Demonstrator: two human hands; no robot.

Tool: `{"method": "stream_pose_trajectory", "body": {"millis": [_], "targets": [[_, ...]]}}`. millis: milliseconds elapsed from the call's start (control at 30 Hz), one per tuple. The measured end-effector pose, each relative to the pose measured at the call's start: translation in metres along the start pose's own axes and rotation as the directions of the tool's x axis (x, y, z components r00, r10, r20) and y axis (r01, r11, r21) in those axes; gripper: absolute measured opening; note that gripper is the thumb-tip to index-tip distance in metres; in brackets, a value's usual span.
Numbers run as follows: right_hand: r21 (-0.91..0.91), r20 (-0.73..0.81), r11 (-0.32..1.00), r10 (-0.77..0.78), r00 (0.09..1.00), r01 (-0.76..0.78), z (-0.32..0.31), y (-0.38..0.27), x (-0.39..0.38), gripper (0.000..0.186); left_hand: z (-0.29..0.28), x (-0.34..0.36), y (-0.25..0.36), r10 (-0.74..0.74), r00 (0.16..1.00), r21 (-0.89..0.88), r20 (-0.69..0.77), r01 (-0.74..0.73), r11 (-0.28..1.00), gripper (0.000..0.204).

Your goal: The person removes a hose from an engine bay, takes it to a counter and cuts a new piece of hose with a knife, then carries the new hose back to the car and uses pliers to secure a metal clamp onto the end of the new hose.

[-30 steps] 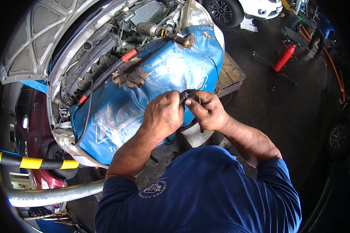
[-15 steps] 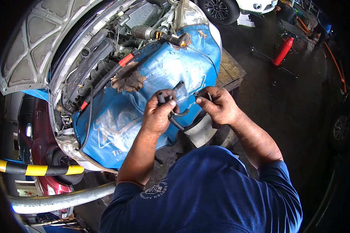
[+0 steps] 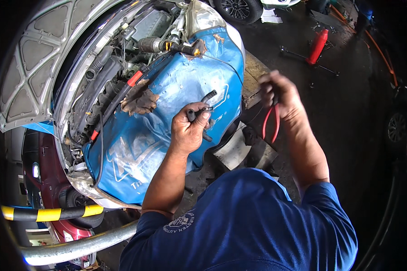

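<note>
My left hand is closed on short black rubber hoses with a small metal piece, above the blue fender cover draped over the car front. My right hand is raised to the right of the cover, slightly blurred, gripping pliers with red handles that hang below the fingers. The cover has torn, brown patches and lies beside the open engine bay.
The raised hood is at left, above a maroon car. A striped bar and metal pipe cross lower left. A wooden platform, red cylinder and dark-clothed person are at right.
My hands have separated. The left keeps the hoses over the cover; the right has moved up and to the right, and red-handled pliers now show in it.
</note>
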State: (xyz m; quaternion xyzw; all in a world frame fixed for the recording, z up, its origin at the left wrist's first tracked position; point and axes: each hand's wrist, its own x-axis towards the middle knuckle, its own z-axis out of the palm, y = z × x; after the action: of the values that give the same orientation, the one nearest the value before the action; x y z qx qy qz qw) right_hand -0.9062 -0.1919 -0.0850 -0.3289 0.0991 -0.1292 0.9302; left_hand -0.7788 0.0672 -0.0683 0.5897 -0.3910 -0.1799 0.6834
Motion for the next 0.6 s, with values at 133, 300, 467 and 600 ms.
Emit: {"method": "stream_pose_trajectory", "body": {"millis": [133,300,467,600], "targets": [[0.137,-0.19,0.99,0.044,0.981,-0.018,-0.087,0.036,-0.021,0.039,-0.001,0.003,-0.009,-0.001,0.998,-0.041,-0.063,-0.002,0.999,0.016],[0.206,-0.593,0.913,0.402,0.697,-0.351,-0.175,0.131,-0.058,0.034,0.003,0.001,-0.016,-0.047,0.996,-0.069,-0.076,0.041,0.997,0.018],[-0.12,-0.495,0.942,0.218,0.841,-0.315,-0.138,0.097,-0.081,0.009,0.015,0.007,-0.023,0.04,0.983,-0.078,-0.182,-0.055,0.995,0.017],[-0.654,-0.457,0.644,0.08,0.886,-0.396,-0.063,0.072,-0.08,0.022,0.017,0.014,-0.037,0.183,0.971,0.012,-0.152,-0.183,0.983,0.019]]}}
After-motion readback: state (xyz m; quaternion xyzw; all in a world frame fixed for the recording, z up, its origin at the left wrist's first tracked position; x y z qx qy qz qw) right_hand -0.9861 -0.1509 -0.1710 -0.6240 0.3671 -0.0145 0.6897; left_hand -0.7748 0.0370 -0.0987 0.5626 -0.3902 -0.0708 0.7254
